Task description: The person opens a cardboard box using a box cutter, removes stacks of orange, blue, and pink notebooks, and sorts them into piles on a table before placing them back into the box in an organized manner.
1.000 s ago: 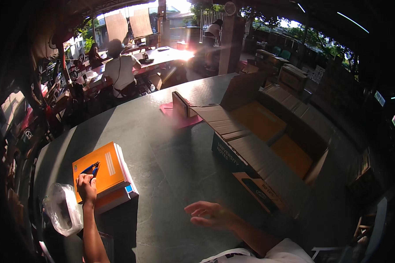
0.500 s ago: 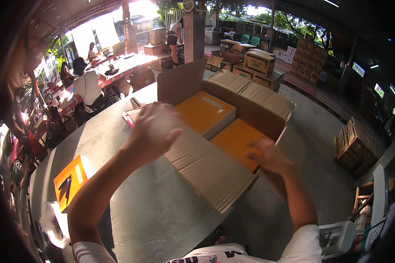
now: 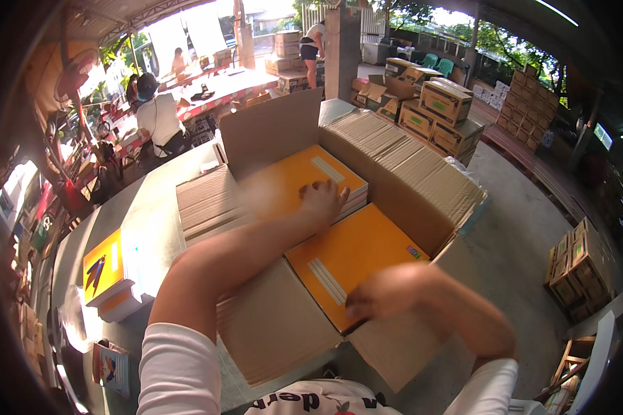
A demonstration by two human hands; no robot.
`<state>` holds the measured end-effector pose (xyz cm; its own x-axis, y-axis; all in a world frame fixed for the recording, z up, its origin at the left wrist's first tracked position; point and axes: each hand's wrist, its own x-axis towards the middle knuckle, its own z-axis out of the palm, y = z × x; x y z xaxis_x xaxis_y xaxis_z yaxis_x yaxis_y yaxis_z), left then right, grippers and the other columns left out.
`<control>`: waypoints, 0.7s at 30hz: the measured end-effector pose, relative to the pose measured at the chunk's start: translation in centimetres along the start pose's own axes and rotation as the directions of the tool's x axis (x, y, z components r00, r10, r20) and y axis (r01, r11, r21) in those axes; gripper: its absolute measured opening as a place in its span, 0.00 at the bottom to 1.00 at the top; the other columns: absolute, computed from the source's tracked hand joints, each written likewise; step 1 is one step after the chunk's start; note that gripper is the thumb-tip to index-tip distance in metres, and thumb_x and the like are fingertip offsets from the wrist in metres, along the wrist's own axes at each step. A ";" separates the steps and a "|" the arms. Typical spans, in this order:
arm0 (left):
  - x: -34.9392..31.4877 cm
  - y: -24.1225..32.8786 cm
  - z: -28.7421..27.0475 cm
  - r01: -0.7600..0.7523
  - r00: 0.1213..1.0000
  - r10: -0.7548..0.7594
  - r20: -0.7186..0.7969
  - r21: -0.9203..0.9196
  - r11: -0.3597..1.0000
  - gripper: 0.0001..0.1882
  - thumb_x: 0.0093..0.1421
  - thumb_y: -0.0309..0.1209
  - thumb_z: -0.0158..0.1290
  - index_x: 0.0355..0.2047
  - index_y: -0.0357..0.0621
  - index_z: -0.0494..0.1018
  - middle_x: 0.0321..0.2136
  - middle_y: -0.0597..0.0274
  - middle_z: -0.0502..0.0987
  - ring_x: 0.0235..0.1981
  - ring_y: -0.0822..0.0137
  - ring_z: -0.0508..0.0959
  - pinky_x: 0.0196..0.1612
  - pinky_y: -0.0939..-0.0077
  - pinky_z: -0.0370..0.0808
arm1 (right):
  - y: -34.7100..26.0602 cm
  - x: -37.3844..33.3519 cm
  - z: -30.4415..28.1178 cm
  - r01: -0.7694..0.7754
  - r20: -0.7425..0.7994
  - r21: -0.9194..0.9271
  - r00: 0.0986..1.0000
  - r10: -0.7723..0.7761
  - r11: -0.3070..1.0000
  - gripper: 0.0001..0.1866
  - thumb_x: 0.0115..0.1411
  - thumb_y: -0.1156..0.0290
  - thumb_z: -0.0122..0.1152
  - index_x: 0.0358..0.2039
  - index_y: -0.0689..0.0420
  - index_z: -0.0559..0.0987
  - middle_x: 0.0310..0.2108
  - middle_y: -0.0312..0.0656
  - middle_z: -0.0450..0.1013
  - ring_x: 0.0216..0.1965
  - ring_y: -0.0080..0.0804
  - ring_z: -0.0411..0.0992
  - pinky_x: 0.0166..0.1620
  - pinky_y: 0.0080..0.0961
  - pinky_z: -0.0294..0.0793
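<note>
An open cardboard box (image 3: pixel 394 197) on the table holds two stacks of orange-covered books side by side. My left hand (image 3: pixel 323 202) lies at the near edge of the farther book stack (image 3: pixel 294 173), fingers apart and slightly bent, gripping nothing visible. Over the near right corner of the closer book stack (image 3: pixel 353 252) is my right hand (image 3: pixel 387 292), its fingers pointing down and blurred. Whether they touch the cover or pinch anything is unclear. The box flaps are folded outward, and my left forearm crosses the near left flap (image 3: pixel 277 339).
On the table's left stands another stack of orange books (image 3: pixel 114 252) with dark-blue-handled pliers (image 3: pixel 98 271) on top. Near it lies a small picture-covered book (image 3: pixel 111 366). Carton piles (image 3: pixel 446 104) fill the back right; more cartons (image 3: pixel 580 270) stand at right. Other people work at a far table (image 3: pixel 214 90).
My left hand has come from above the left flap rightward onto the farther stack. My right hand has moved nearer and left along the closer stack. The view has shifted left.
</note>
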<state>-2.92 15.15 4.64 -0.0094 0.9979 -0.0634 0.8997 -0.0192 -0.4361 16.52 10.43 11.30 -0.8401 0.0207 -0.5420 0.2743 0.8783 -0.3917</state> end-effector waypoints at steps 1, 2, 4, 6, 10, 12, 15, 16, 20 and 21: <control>0.3 0.2 -0.2 -0.007 1.000 0.008 0.013 -0.039 0.999 0.51 0.41 0.42 0.61 0.62 0.53 0.45 0.52 0.48 0.58 0.49 0.49 0.64 0.39 0.48 0.68 | 2.1 1.4 -1.3 0.016 0.066 -0.042 0.998 -0.013 0.999 0.21 0.60 0.55 0.40 0.41 0.56 0.75 0.41 0.47 0.72 0.43 0.42 0.70 0.46 0.34 0.69; -0.1 -0.3 -0.4 0.002 0.999 0.001 0.040 -0.076 0.997 0.51 0.41 0.42 0.61 0.62 0.53 0.45 0.52 0.47 0.58 0.49 0.49 0.64 0.38 0.48 0.69 | 2.7 3.0 -3.1 -0.130 0.029 -0.172 0.990 0.137 0.977 0.21 0.59 0.55 0.42 0.42 0.56 0.75 0.40 0.45 0.73 0.43 0.42 0.71 0.46 0.34 0.69; -0.1 -0.2 0.3 0.028 0.999 -0.023 0.032 -0.145 0.989 0.50 0.42 0.42 0.61 0.62 0.54 0.44 0.51 0.47 0.59 0.48 0.49 0.64 0.37 0.49 0.69 | 5.2 6.3 -5.1 -0.353 -0.123 -0.348 0.936 0.331 0.869 0.19 0.55 0.56 0.50 0.42 0.55 0.75 0.36 0.43 0.74 0.42 0.41 0.71 0.43 0.34 0.71; 0.5 0.0 1.0 0.053 0.997 -0.061 -0.039 -0.175 0.983 0.50 0.43 0.42 0.60 0.62 0.54 0.44 0.51 0.47 0.59 0.48 0.49 0.64 0.36 0.50 0.70 | 7.2 8.2 -5.7 -0.349 -0.163 -0.378 0.937 0.309 0.858 0.22 0.52 0.60 0.53 0.46 0.54 0.70 0.41 0.45 0.71 0.43 0.40 0.71 0.42 0.32 0.72; -0.2 -0.5 0.8 0.062 0.998 -0.065 -0.008 -0.202 0.978 0.49 0.42 0.41 0.60 0.62 0.54 0.46 0.50 0.48 0.60 0.49 0.51 0.65 0.42 0.55 0.69 | 9.0 9.0 -3.9 -0.248 -0.196 -0.398 0.964 0.182 0.883 0.29 0.52 0.62 0.52 0.55 0.53 0.61 0.52 0.49 0.62 0.47 0.40 0.68 0.45 0.33 0.71; -1.1 -0.8 -0.1 0.036 0.999 -0.033 0.019 -0.214 0.976 0.49 0.42 0.40 0.59 0.62 0.53 0.45 0.51 0.48 0.59 0.49 0.51 0.64 0.42 0.55 0.69 | 9.4 7.7 -2.9 -0.215 -0.153 -0.380 0.974 0.168 0.900 0.27 0.53 0.65 0.50 0.55 0.54 0.63 0.54 0.48 0.60 0.52 0.40 0.65 0.50 0.32 0.68; -0.9 -0.4 0.1 0.046 0.999 -0.043 0.023 -0.151 0.988 0.50 0.41 0.40 0.60 0.62 0.52 0.44 0.52 0.47 0.58 0.50 0.50 0.64 0.40 0.55 0.70 | 10.4 7.5 -3.5 -0.139 -0.040 -0.370 0.990 0.134 0.919 0.33 0.52 0.65 0.52 0.60 0.50 0.56 0.56 0.48 0.57 0.53 0.41 0.64 0.51 0.32 0.68; -0.9 -0.5 0.0 0.047 0.999 -0.045 0.022 -0.126 0.991 0.51 0.41 0.41 0.61 0.62 0.52 0.43 0.52 0.46 0.57 0.50 0.49 0.64 0.40 0.55 0.70 | 10.4 7.4 -3.7 -0.111 -0.042 -0.378 0.994 0.103 0.919 0.34 0.51 0.65 0.53 0.60 0.50 0.56 0.56 0.48 0.57 0.52 0.41 0.64 0.51 0.31 0.68; -0.9 -0.6 -0.3 0.046 0.999 -0.045 0.011 -0.064 0.997 0.55 0.37 0.41 0.63 0.62 0.50 0.43 0.54 0.44 0.55 0.50 0.46 0.63 0.37 0.55 0.72 | 9.3 6.9 -4.1 -0.143 0.037 -0.383 0.985 0.170 0.913 0.38 0.49 0.64 0.55 0.61 0.48 0.54 0.59 0.47 0.53 0.54 0.40 0.63 0.51 0.30 0.68; -0.9 -0.7 -0.3 0.045 0.999 -0.044 0.010 -0.058 0.997 0.56 0.36 0.41 0.64 0.62 0.49 0.43 0.54 0.43 0.55 0.50 0.46 0.63 0.37 0.55 0.72 | 9.1 6.9 -4.1 -0.151 0.043 -0.382 0.983 0.181 0.912 0.39 0.49 0.63 0.56 0.61 0.48 0.53 0.60 0.47 0.52 0.54 0.40 0.62 0.51 0.29 0.68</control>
<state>-3.38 14.25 5.28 -0.0536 0.9972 -0.0530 0.9221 0.0291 -0.3858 11.31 20.53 7.10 -0.7559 0.1589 -0.6351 0.1988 0.9800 0.0086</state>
